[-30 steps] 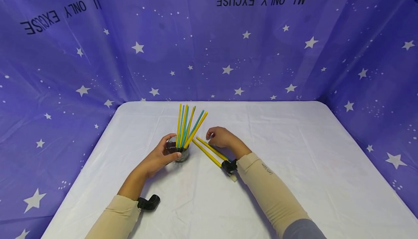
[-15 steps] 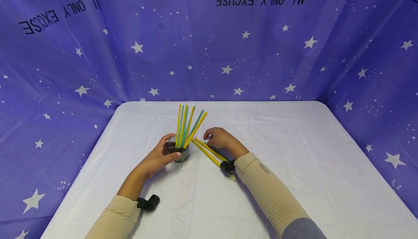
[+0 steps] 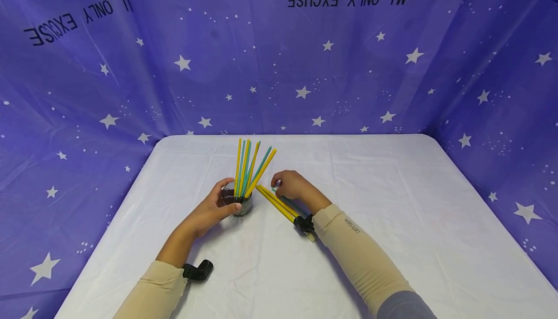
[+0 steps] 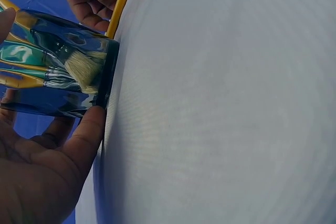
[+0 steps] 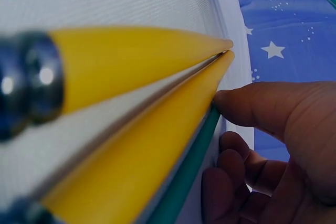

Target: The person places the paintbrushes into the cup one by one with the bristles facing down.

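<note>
A clear glass [image 3: 246, 208] stands on the white table, with several yellow and teal paintbrushes [image 4: 26, 56] in it, bristles down. My left hand [image 3: 213, 212] grips the glass around its side, thumb toward me. To the right, two yellow-handled paintbrushes [image 3: 275, 204] lie close together, their handle tips nearly meeting. A green-handled paintbrush [image 5: 184, 182] lies along the right side of them. Over its handle end is my right hand [image 3: 294, 185], the thumb tip right at the green tip and the other fingers loosely bent beside the handle. The right wrist hides part of the brushes' bristle ends.
The white-covered table [image 3: 392, 241] reaches to a purple star-printed curtain [image 3: 279, 67] at the back and sides. Black wrist cameras sit on both forearms; the left one [image 3: 199, 270] is close over the cloth, the right one [image 3: 303, 222] overlaps the loose brushes.
The right yellow brush has swung left against the other one, and the green handle tip has come into view. My right hand has shifted slightly left. The left hand and glass stay put.
</note>
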A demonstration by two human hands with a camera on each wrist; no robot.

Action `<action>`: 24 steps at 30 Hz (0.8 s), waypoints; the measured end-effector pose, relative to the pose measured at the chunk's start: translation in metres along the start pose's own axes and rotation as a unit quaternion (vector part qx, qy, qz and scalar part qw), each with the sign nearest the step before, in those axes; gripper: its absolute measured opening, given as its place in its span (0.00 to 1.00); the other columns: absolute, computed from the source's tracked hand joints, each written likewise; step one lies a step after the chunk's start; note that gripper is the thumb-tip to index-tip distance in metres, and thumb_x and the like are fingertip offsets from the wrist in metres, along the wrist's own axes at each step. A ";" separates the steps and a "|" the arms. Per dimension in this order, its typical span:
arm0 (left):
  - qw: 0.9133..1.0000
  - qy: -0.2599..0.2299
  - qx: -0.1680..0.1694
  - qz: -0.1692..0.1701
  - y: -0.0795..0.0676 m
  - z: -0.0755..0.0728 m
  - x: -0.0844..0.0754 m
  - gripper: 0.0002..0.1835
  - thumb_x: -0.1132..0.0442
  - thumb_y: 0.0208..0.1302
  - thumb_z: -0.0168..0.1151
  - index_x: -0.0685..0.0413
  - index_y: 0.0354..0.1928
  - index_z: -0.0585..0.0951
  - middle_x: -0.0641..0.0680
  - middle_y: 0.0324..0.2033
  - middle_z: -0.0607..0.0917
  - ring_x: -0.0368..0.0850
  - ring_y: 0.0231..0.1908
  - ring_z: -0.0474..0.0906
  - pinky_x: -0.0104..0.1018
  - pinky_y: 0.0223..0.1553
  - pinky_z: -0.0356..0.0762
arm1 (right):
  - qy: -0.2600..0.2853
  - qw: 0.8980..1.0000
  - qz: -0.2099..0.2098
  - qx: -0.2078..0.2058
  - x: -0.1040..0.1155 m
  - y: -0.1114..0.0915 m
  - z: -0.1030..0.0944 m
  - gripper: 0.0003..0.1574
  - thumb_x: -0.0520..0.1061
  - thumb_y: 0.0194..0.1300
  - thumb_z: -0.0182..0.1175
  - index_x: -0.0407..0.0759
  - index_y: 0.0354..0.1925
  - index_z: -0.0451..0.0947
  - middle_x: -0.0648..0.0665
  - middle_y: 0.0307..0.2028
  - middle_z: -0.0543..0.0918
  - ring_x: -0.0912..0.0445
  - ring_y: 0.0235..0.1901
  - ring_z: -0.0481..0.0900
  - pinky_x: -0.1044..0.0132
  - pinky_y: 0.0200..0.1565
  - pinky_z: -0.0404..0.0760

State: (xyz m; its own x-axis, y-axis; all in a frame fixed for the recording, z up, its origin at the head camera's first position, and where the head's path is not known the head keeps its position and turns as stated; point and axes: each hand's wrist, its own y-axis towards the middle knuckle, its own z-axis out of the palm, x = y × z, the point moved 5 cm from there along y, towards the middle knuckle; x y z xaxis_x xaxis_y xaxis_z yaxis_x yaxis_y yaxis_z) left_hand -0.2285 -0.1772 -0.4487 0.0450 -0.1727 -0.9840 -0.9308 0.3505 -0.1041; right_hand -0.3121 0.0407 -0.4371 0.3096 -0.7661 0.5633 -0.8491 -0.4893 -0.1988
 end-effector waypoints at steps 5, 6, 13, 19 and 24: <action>1.000 -0.002 0.002 0.002 0.000 0.000 0.000 0.43 0.63 0.66 0.65 0.46 0.76 0.50 0.67 0.68 0.65 0.61 0.64 0.66 0.36 0.54 0.71 | -0.004 1.000 -0.002 -0.004 0.000 0.000 0.000 0.09 0.33 0.61 0.63 0.43 0.39 0.82 0.48 0.31 0.79 0.54 0.29 0.71 0.63 0.35 0.71; 1.000 -0.002 0.003 0.003 0.000 0.000 0.000 0.43 0.63 0.66 0.65 0.46 0.76 0.50 0.67 0.68 0.65 0.61 0.64 0.66 0.36 0.54 0.71 | -0.004 1.000 -0.001 -0.005 0.000 0.000 0.000 0.09 0.33 0.61 0.63 0.43 0.39 0.82 0.48 0.30 0.78 0.54 0.29 0.71 0.63 0.35 0.71; 1.000 0.000 0.001 0.004 0.000 -0.001 -0.001 0.43 0.63 0.67 0.65 0.46 0.76 0.50 0.67 0.67 0.65 0.61 0.64 0.65 0.36 0.54 0.71 | -0.013 1.000 -0.002 -0.009 0.000 0.002 0.000 0.10 0.33 0.60 0.62 0.45 0.38 0.82 0.48 0.30 0.79 0.54 0.29 0.72 0.63 0.35 0.71; 1.000 0.001 0.002 0.003 0.000 0.000 -0.001 0.43 0.63 0.67 0.65 0.46 0.76 0.50 0.66 0.68 0.65 0.61 0.65 0.65 0.38 0.56 0.70 | -0.020 1.000 -0.003 -0.016 -0.004 0.005 0.000 0.09 0.33 0.59 0.62 0.46 0.35 0.82 0.47 0.32 0.81 0.54 0.29 0.73 0.62 0.36 0.72; 1.000 0.001 0.002 0.002 0.000 0.000 0.000 0.43 0.63 0.67 0.65 0.45 0.76 0.50 0.66 0.68 0.65 0.61 0.65 0.65 0.38 0.56 0.70 | -0.005 1.000 -0.010 -0.005 -0.004 0.006 -0.001 0.09 0.32 0.61 0.62 0.45 0.36 0.82 0.48 0.31 0.81 0.54 0.28 0.73 0.63 0.34 0.71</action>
State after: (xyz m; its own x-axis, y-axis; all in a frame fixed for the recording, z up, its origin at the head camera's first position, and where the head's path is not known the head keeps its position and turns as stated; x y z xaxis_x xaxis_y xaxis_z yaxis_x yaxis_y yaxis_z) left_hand -0.2284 -0.1775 -0.4486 0.0411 -0.1738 -0.9839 -0.9292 0.3553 -0.1015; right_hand -0.3188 0.0408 -0.4398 0.3300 -0.7607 0.5590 -0.8468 -0.5002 -0.1808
